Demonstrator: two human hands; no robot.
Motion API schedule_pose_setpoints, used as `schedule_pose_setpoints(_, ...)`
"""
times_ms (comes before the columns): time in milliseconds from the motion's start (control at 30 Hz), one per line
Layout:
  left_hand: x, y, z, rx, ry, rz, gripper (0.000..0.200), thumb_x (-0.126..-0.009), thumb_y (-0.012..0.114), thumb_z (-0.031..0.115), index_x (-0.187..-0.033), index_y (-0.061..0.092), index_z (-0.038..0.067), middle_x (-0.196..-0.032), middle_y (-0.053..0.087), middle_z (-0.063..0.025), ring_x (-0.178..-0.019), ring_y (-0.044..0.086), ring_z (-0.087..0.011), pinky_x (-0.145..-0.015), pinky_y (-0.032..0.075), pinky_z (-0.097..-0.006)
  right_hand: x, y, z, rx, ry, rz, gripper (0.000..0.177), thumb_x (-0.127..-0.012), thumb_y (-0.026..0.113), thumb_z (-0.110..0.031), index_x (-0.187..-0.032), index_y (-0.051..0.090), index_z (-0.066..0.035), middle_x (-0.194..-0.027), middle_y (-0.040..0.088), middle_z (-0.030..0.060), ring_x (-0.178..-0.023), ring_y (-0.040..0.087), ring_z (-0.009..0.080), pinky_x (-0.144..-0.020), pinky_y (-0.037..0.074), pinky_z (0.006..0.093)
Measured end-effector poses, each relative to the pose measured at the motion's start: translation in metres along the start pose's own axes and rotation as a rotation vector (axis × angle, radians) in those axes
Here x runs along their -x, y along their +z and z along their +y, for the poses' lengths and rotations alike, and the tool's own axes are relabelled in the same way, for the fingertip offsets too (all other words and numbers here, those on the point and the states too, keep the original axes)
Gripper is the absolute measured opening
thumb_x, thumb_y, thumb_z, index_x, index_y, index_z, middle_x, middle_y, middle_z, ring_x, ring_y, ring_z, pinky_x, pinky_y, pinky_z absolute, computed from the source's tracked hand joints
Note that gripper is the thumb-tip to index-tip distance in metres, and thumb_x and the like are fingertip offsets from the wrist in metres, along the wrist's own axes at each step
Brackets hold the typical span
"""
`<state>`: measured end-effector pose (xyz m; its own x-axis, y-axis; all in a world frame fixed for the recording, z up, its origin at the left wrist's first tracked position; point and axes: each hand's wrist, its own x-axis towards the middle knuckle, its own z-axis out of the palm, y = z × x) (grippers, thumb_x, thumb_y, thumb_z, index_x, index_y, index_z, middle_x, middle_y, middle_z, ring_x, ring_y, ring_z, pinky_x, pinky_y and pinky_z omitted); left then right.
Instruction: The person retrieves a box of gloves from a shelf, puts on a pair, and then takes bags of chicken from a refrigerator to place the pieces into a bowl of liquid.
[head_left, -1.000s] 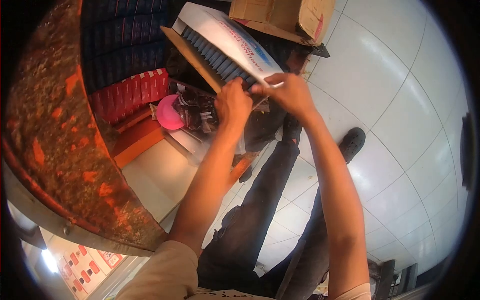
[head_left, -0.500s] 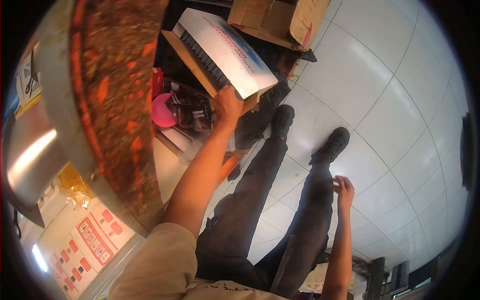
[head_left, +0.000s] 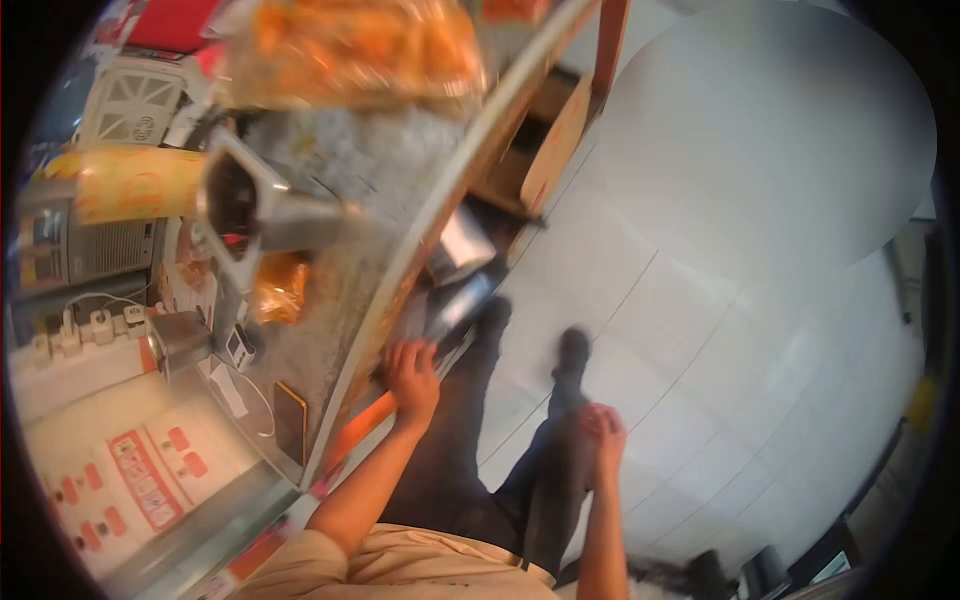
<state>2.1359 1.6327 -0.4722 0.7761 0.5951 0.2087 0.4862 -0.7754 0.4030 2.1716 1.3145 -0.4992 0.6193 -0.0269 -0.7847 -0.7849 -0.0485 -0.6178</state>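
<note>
My left hand (head_left: 412, 382) is beside the raised edge of the counter (head_left: 395, 290), low and close to my left leg. Its fingers are loosely bent and a little blurred, with nothing visible in them. A dark shape lies just beyond the fingertips, too blurred to name. Below the counter, a white box (head_left: 465, 245) shows partly, its near part smeared by motion. My right hand (head_left: 603, 438) hangs by my right leg, fingers loosely curled and apart from any object.
On the counter are a bag of orange snacks (head_left: 360, 55), a metal scoop-like holder (head_left: 240, 200), a small orange packet (head_left: 280, 288) and a phone (head_left: 290, 422). A cardboard box (head_left: 555, 145) stands underneath. White floor tiles (head_left: 700, 330) stretch to the right.
My left hand has let go of the white glove box and drawn back toward my body. The view has risen, showing the countertop. My right hand stays by my leg.
</note>
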Motion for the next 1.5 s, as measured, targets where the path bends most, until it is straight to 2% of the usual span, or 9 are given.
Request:
schedule_pose_setpoints(300, 0.118, -0.136, 0.047, 0.315, -0.182, -0.011, 0.015, -0.084, 0.071, 0.011, -0.088, 0.06, 0.002, -0.089, 0.061, -0.0134, -0.087, 0.057, -0.0356, -0.08, 0.045, -0.0437, 0.285, 0.01, -0.375, -0.055, -1.131, -1.465, 0.031, -0.083, 0.062, -0.005, -0.113, 0.061, -0.002, -0.098, 0.059, 0.0183, -0.09, 0.068, 0.0365, -0.077, 0.058, 0.0544)
schedule_pose_setpoints(367, 0.14, -0.161, 0.06, 0.359, -0.259, 0.028, 0.014, -0.081, 0.072, 0.007, -0.085, 0.059, 0.001, -0.084, 0.058, -0.0129, -0.085, 0.057, -0.0338, -0.078, 0.044, -0.0419, 0.4, 0.026, -0.359, -0.655, -1.138, -1.183, 0.02, -0.085, 0.06, 0.002, -0.104, 0.061, -0.003, -0.091, 0.061, 0.0202, -0.087, 0.069, 0.0375, -0.076, 0.06, 0.0531)
schedule_pose_setpoints(400, 0.152, -0.176, 0.066, 0.365, -0.259, 0.045, 0.014, -0.081, 0.072, 0.007, -0.085, 0.059, 0.001, -0.084, 0.058, -0.0129, -0.085, 0.057, -0.0338, -0.078, 0.044, -0.0419, 0.394, 0.006, -0.404, -0.083, -1.4, -1.626, 0.006, -0.089, 0.061, 0.003, -0.091, 0.057, -0.001, -0.081, 0.063, 0.0159, -0.085, 0.07, 0.0356, -0.071, 0.061, 0.0493)
schedule_pose_setpoints(567, 0.254, -0.227, 0.056, 0.354, -0.444, 0.379, 0.013, -0.083, 0.07, 0.005, -0.085, 0.058, 0.0, -0.086, 0.058, -0.0105, -0.08, 0.057, -0.0279, -0.073, 0.047, -0.0388, 0.471, 0.034, -0.369, -0.068, -1.366, -2.056, 0.027, -0.096, 0.045, -0.01, -0.101, 0.067, 0.005, -0.117, 0.061, 0.0313, -0.093, 0.065, 0.0366, -0.082, 0.056, 0.0379)
schedule_pose_setpoints(600, 0.281, -0.234, 0.054, 0.353, -0.459, 0.4, 0.013, -0.083, 0.07, 0.005, -0.085, 0.058, 0.0, -0.086, 0.058, -0.0105, -0.08, 0.057, -0.0279, -0.073, 0.047, -0.0388, 0.485, 0.037, -0.365, 0.112, -1.897, -1.866, 0.03, -0.093, 0.045, -0.008, -0.106, 0.068, 0.005, -0.128, 0.058, 0.0281, -0.103, 0.062, 0.0372, -0.088, 0.053, 0.04)
schedule_pose_setpoints(800, 0.477, -0.277, 0.074, 0.349, -0.805, 0.946, 0.01, -0.083, 0.067, 0.0, -0.086, 0.057, 0.0, -0.085, 0.058, -0.0104, -0.079, 0.057, -0.0254, -0.073, 0.047, -0.0352, 0.39, 0.055, -0.17, 1.224, -1.417, -1.344, 0.045, -0.088, 0.06, -0.01, -0.132, 0.053, -0.003, -0.135, 0.053, 0.0164, -0.124, 0.05, 0.0376, -0.099, 0.044, 0.0485)
schedule_pose_setpoints(867, 0.539, -0.315, 0.099, 0.229, -0.96, 1.084, 0.009, -0.083, 0.067, 0.001, -0.085, 0.058, 0.0, -0.085, 0.058, -0.011, -0.079, 0.058, -0.0264, -0.074, 0.047, -0.0357, 0.341, 0.013, -0.088, 2.313, -1.488, -1.031, 0.055, -0.088, 0.067, -0.033, -0.136, 0.052, -0.01, -0.147, 0.04, 0.0197, -0.13, 0.042, 0.0418, -0.106, 0.038, 0.0511)
schedule_pose_setpoints(1133, 0.746, -0.449, 0.167, 0.191, -1.371, 1.518, 0.01, -0.085, 0.069, 0.007, -0.087, 0.062, 0.001, -0.083, 0.062, -0.0078, -0.079, 0.058, -0.017, -0.073, 0.046, -0.0298, 0.596, 0.013, 0.149, 1.383, -1.622, -2.375, 0.056, -0.087, 0.068, -0.025, -0.135, 0.049, -0.006, -0.142, 0.045, 0.0178, -0.126, 0.048, 0.037, -0.099, 0.045, 0.0446)
schedule_pose_setpoints(1500, 0.951, -0.488, 0.196, 0.18, -1.334, 2.376, 0.022, -0.094, 0.067, 0.021, -0.108, 0.061, 0.005, -0.1, 0.06, -0.0002, -0.093, 0.054, -0.0089, -0.077, 0.047, -0.0223, 0.785, -0.072, 0.38, 1.507, -0.27, -2.522, 0.026, -0.087, 0.069, -0.007, -0.108, 0.06, 0.004, -0.088, 0.065, 0.0063, -0.073, 0.059, 0.0124, -0.063, 0.048, 0.026)
